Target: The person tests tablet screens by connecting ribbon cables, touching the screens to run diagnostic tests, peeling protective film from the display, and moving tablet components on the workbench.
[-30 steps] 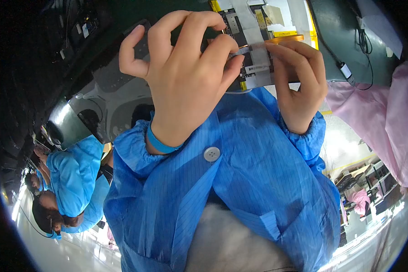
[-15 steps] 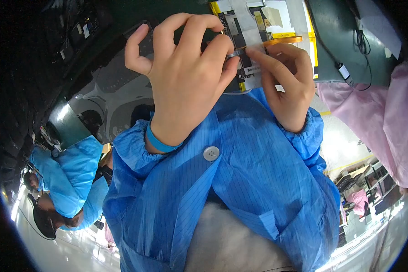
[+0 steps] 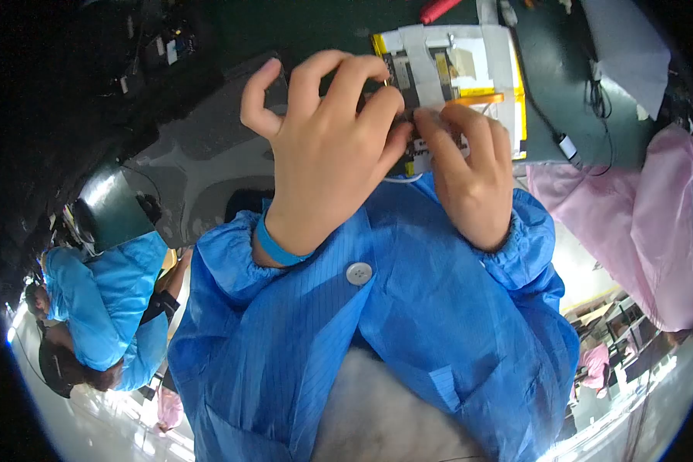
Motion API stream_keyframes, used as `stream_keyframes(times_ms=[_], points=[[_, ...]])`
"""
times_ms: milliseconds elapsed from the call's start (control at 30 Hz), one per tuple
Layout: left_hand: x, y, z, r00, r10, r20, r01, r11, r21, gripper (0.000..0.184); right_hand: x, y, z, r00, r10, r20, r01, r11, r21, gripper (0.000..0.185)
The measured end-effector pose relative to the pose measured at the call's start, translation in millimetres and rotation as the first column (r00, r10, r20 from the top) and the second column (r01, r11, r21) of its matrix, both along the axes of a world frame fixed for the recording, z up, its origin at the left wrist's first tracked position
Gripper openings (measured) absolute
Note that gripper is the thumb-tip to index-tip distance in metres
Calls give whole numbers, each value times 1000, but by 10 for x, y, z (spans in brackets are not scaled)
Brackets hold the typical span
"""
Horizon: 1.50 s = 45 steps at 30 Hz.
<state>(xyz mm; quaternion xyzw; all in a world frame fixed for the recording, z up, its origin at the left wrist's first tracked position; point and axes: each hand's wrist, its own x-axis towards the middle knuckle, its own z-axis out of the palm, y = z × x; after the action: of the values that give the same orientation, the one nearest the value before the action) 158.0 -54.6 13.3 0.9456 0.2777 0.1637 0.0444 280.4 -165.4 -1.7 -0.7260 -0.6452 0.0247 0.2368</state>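
A flat electronic assembly (image 3: pixel 466 65) with circuit boards, yellow edges and pale tape strips lies on the dark green table. My left hand (image 3: pixel 327 142), a blue band round its wrist, is at the assembly's left edge. Its thumb and index finger are pinched together there, and whatever lies between them is too small to make out. From the right, my right hand (image 3: pixel 470 173) rests over the lower part of the assembly, fingertips bent down close to the left ones. An orange ring-like strip (image 3: pixel 476 99) shows just above its fingers. What the right fingertips hold, if anything, is hidden.
A black cable with a silver plug (image 3: pixel 568 146) lies to the right. A red object (image 3: pixel 437 9) is at the top edge. Dark transparent sheeting (image 3: pixel 208 146) lies at the left. People in blue (image 3: pixel 104 300) and pink (image 3: pixel 647 223) are on either side.
The view has shifted, so the assembly appears lower and the red object shows. My right hand has moved left across the assembly, its fingertips now close to my left hand's.
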Motion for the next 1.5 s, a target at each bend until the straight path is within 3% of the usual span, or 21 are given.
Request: stream_keyframes(times_ms=[100, 167, 233, 267, 367, 400, 467, 500, 700, 933, 1133, 1300, 1400, 1467, 1500], points=[[-49, 0, 64, 998, 7, 69, -3, 998, -55, 27, -17, -12, -23, 999, 15, -34, -15, 1000, 4, 32], [-131, 58, 262, 993, -48, 104, 70, 971, -226, 40, 42, -26, 17, 990, 10, -144, -13, 1000, -13, 36], [-297, 178, 361, 923, -32, 383, 223, 857, -464, 53, 154, -37, 77, 970, 13, -243, -20, 999, -26, 42], [-444, 242, 449, 924, -89, 372, 277, 827, -490, 67, 197, -34, 61, 973, -50, -226, 53, 999, 8, 44], [-745, 307, 624, 562, -27, 827, 696, 555, -455, 105, 336, 180, 40, 982, -177, -60, 180, 983, 39, 34], [-837, 335, 653, 422, 9, 907, 786, 496, -370, 105, 403, 254, -48, 988, -146, -59, 152, 979, 133, 31], [-1011, 349, 717, 329, 73, 942, 796, 515, -318, 105, 403, 233, -86, 971, -163, -173, 175, 983, 61, 30], [-1085, 368, 711, 324, 90, 942, 781, 537, -319, 105, 382, 258, -45, 982, -144, -123, 152, 987, 61, 29], [-1393, 481, 611, 364, 174, 915, 672, 632, -387, 105, 368, 301, -14, 993, -119, 16, 117, 990, 77, 28], [-1637, 640, 547, 384, 220, 897, 619, 660, -427, 105, 347, 311, -46, 989, -145, 43, 144, 989, 25, 35], [-1759, 717, 538, 344, 236, 909, 603, 686, -407, 105, 362, 306, -78, 987, -131, 88, 127, 990, 55, 34], [-1919, 804, 586, 246, 198, 949, 597, 740, -309, 105, 423, 256, -116, 978, -162, 127, 167, 986, -27, 21], [-2074, 732, 596, 219, 198, 955, 553, 781, -289, 105, 516, 204, -214, 979, -152, 133, 151, 988, 22, 31], [-2160, 577, 475, 311, 337, 889, 373, 817, -440, 86, 560, 187, -257, 977, -184, 104, 186, 983, -6, 30], [-2123, 581, 499, 406, 268, 874, 433, 786, -442, 73, 570, 192, -257, 979, -194, 67, 198, 979, -47, 30]])
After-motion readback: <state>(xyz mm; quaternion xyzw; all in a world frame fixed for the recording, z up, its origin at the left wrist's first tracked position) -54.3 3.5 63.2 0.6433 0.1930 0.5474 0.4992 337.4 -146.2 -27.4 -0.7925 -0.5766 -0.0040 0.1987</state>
